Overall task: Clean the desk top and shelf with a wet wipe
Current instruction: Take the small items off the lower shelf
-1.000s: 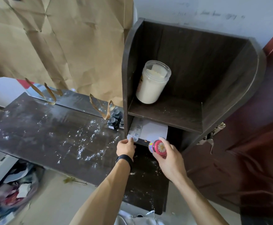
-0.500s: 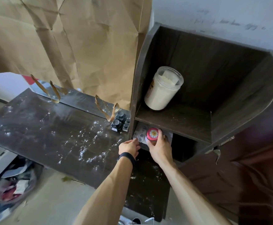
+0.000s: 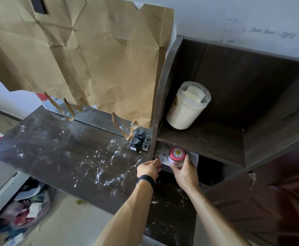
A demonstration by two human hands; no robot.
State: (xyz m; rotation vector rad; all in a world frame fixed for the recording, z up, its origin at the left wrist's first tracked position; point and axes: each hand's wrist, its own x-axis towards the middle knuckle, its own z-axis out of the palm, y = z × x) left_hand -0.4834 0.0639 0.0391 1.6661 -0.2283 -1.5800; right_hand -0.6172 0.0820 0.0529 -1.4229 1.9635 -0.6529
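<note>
My right hand gripped a red-lidded jar just under the shelf board, my left hand beside it pinched a clear plastic tray by its edge, powder-flecked desk top lay left of and beneath both hands.

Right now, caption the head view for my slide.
Under the shelf, right hand grips a red-lidded jar; left hand holds a clear tray beside it; powder speckles the desk.
</note>
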